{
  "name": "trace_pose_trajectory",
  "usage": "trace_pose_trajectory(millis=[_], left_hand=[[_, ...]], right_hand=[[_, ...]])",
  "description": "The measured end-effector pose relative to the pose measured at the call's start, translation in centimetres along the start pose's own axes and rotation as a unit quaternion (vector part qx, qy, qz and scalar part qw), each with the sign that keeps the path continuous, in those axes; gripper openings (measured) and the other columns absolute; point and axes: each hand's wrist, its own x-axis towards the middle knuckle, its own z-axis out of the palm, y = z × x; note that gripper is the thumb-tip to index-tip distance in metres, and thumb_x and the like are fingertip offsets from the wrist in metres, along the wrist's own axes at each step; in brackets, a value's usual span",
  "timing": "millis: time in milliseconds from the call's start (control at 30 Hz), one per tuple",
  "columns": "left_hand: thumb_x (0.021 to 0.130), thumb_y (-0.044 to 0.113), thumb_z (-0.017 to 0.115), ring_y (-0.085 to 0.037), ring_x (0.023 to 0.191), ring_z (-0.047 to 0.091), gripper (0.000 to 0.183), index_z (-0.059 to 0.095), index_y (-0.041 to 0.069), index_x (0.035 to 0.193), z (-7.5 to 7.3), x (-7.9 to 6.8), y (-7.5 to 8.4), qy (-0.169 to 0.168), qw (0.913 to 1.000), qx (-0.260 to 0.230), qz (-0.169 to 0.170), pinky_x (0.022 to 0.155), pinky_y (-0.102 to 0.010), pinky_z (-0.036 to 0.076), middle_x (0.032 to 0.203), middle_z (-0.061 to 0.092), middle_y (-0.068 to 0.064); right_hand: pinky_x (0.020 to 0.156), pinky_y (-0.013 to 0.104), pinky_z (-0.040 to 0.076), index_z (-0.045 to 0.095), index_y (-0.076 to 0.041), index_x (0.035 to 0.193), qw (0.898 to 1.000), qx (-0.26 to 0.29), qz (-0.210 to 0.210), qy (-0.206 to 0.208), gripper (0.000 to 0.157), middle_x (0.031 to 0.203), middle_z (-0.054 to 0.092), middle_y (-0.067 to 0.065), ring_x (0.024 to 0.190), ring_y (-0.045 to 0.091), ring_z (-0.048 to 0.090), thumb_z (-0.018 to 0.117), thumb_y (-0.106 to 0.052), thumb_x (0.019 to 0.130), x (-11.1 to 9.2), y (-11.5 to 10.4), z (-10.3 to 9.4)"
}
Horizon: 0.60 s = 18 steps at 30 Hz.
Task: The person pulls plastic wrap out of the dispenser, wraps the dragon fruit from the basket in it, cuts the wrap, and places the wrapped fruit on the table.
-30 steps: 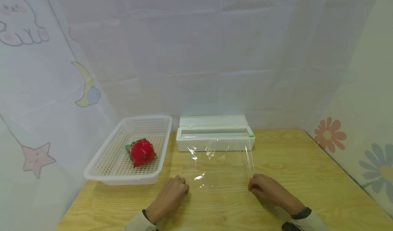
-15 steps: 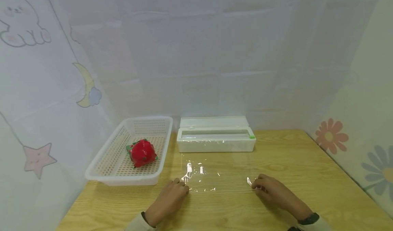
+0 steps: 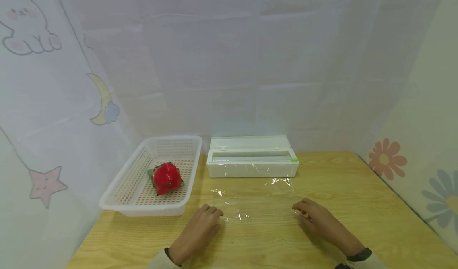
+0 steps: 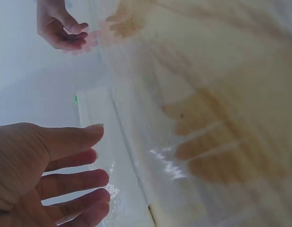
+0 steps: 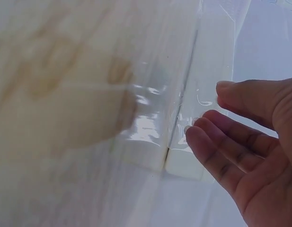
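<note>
A clear sheet of plastic wrap (image 3: 252, 207) stretches over the wooden table from the front of a white wrap dispenser box (image 3: 252, 170), whose lid stands up. At the sheet's near left corner is my left hand (image 3: 201, 226); in the left wrist view its fingers (image 4: 75, 184) are straight and the thumb is apart from them. Beside the near right corner my right hand (image 3: 318, 220) hovers with loosely bent fingers. The right wrist view shows a gap between that thumb and its fingertips (image 5: 195, 130). Neither hand holds anything.
Left of the dispenser stands a white perforated plastic basket (image 3: 195, 157). In it lies a glossy red rounded thing (image 3: 167, 177) with green tips. A pale cloth wall (image 3: 250, 70) rises behind the wooden table (image 3: 343, 189).
Both hands have let go of the plastic wrap's near corners and their fingers have spread. The sheet has sunk from the box's front edge to lie flatter along the table.
</note>
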Motion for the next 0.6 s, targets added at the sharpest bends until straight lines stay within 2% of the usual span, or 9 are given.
trace_pose_trajectory(millis=[100, 200, 367, 600], left_hand=[[0.075, 0.021, 0.072, -0.015, 0.089, 0.052, 0.032, 0.062, 0.01, 0.103, 0.0, 0.1, 0.0, 0.005, 0.9999, -0.012, -0.006, 0.076, -0.028, 0.045, 0.1, 0.062, 0.0], [0.074, 0.025, 0.073, -0.016, 0.091, 0.053, 0.039, 0.059, 0.01, 0.108, -0.1, 0.2, 0.0, 0.013, 0.9998, -0.013, -0.01, 0.078, -0.03, 0.046, 0.102, 0.06, 0.0], [0.075, 0.031, 0.072, -0.016, 0.094, 0.053, 0.046, 0.056, 0.01, 0.113, -0.5, 0.5, 0.0, 0.036, 0.9991, -0.017, -0.015, 0.081, -0.031, 0.046, 0.104, 0.059, 0.0], [0.074, 0.033, 0.073, -0.017, 0.101, 0.054, 0.051, 0.055, 0.011, 0.117, -1.1, 0.7, -0.3, 0.108, 0.9928, -0.044, -0.025, 0.084, -0.03, 0.047, 0.11, 0.059, -0.002]], right_hand=[[0.06, 0.022, 0.049, 0.06, -0.005, 0.106, 1.0, 0.004, 0.014, 0.009, 0.031, 0.093, 0.058, 0.001, 0.075, 0.012, 0.06, 0.069, -0.002, 0.076, 0.1, -0.1, 0.0], [0.062, 0.023, 0.05, 0.058, -0.006, 0.111, 0.999, 0.012, 0.045, 0.002, 0.035, 0.097, 0.058, 0.003, 0.079, 0.014, 0.06, 0.068, -0.006, 0.078, 0.1, -0.1, -0.1], [0.065, 0.024, 0.05, 0.055, -0.007, 0.116, 0.997, 0.011, 0.074, 0.012, 0.039, 0.104, 0.059, 0.005, 0.084, 0.016, 0.06, 0.068, -0.01, 0.079, 0.1, 0.1, -0.1], [0.067, 0.027, 0.051, 0.054, -0.003, 0.118, 0.996, 0.015, 0.086, 0.02, 0.042, 0.108, 0.058, 0.008, 0.091, 0.022, 0.06, 0.069, -0.01, 0.079, 0.5, 0.4, -0.3]])
